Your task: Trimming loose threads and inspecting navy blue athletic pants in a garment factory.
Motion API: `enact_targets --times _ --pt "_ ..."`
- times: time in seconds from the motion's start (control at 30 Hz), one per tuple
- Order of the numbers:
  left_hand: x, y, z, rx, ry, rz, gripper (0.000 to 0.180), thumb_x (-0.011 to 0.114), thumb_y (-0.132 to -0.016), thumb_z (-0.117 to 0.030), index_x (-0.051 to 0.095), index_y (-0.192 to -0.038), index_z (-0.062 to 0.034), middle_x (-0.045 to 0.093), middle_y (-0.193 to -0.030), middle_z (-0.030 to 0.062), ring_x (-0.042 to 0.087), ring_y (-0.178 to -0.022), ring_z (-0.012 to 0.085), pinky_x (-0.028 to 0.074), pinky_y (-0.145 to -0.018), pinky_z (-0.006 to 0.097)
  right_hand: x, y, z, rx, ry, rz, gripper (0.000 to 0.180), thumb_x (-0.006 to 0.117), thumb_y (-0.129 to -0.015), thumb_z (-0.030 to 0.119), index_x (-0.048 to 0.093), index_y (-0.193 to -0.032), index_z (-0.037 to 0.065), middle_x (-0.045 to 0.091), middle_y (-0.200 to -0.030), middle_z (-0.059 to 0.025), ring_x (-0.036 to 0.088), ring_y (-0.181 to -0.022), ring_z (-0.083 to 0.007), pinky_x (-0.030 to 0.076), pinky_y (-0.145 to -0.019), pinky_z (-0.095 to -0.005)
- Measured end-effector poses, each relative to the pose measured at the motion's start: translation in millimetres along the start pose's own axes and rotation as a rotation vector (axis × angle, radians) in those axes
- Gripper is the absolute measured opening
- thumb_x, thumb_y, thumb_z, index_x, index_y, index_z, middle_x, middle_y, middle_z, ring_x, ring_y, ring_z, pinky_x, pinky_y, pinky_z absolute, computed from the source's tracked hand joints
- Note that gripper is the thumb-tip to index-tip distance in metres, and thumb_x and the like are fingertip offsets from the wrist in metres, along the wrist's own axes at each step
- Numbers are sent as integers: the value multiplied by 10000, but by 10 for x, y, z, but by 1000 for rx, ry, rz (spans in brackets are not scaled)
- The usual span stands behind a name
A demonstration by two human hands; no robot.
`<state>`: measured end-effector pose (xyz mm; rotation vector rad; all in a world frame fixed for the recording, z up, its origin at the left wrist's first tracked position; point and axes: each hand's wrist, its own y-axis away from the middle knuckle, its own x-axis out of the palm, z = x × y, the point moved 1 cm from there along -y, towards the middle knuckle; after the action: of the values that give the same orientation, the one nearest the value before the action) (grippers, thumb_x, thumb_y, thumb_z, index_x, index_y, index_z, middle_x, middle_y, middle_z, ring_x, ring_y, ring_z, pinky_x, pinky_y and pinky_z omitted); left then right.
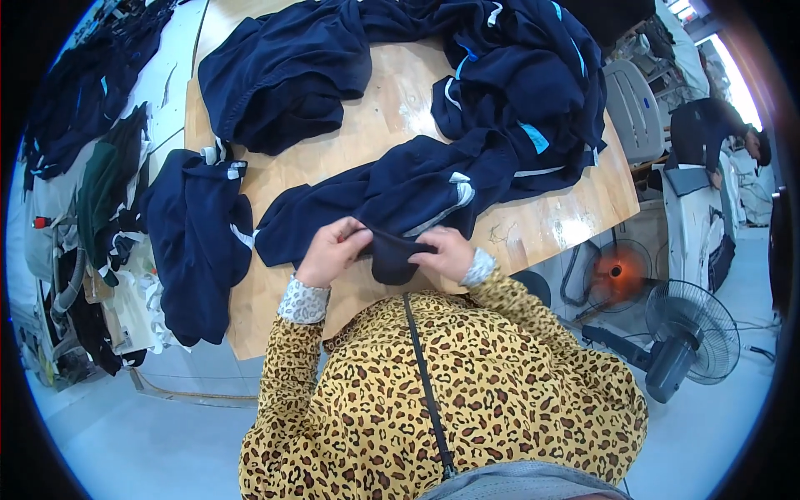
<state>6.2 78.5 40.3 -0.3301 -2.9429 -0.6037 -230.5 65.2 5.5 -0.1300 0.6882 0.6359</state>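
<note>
Between my two hands hangs the dark navy end of a garment point(393, 260), apparently a cuff or sleeve opening, stretched near the table's front edge. My left hand point(332, 252) pinches its left side between thumb and fingers. On its right side, my right hand point(447, 254) grips the edge the same way. Just beyond lies a navy garment point(358, 200) with a white strip along it; whether the held end belongs to it is hard to make out.
More navy garments point(275, 67) lie across the wooden table point(408, 87), some with light blue trim. Another navy garment point(196, 250) hangs over its left edge. To the right stand a black fan point(687, 333), a grey chair point(635, 112) and a person point(700, 133) at another table.
</note>
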Motion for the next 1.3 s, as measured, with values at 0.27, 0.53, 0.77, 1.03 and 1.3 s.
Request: enact_targets --times 0.27,0.53,0.77,1.03,1.3 --pt "-64 57 -70 -52 258 -112 172 628 -864 -231 543 -813 -91 445 -581 -53 375 -451 20 270 -388 163 -542 20 52 293 -1202 153 218 549 -913 177 611 -1010 -8 631 -899 -13 574 -786 -68 456 -739 -210" --pt "-19 1 -54 -98 296 -101 164 632 -861 -224 554 -819 -86 445 -581 -47 379 -451 26 269 -387 168 -509 178 -17 317 -1147 121 171 555 -904 132 612 -1005 7 629 -888 -17 576 -791 -89 452 -755 -221" --pt "-330 135 18 19 82 -202 169 602 -878 -205 546 -777 -81 428 -560 -51 349 -423 21 254 -385 162 -743 462 -484 341 -570 -464 83 628 -828 65 618 -874 -3 604 -834 -23 565 -722 -85 458 -633 -214" --pt "-438 79 205 -77 139 -339 156 616 -869 -209 554 -781 -95 439 -556 -49 350 -412 14 260 -362 158 -303 421 -334 216 -240 -286 202 657 -797 77 626 -988 24 601 -789 -52 598 -698 -123 484 -635 -239" --pt "-487 16 269 -109 163 -432 169 624 -864 -217 551 -775 -94 438 -554 -49 349 -407 18 278 -361 156 -201 50 -289 383 -311 -122 163 601 -842 108 636 -993 58 651 -706 -71 621 -631 -130 493 -584 -252"
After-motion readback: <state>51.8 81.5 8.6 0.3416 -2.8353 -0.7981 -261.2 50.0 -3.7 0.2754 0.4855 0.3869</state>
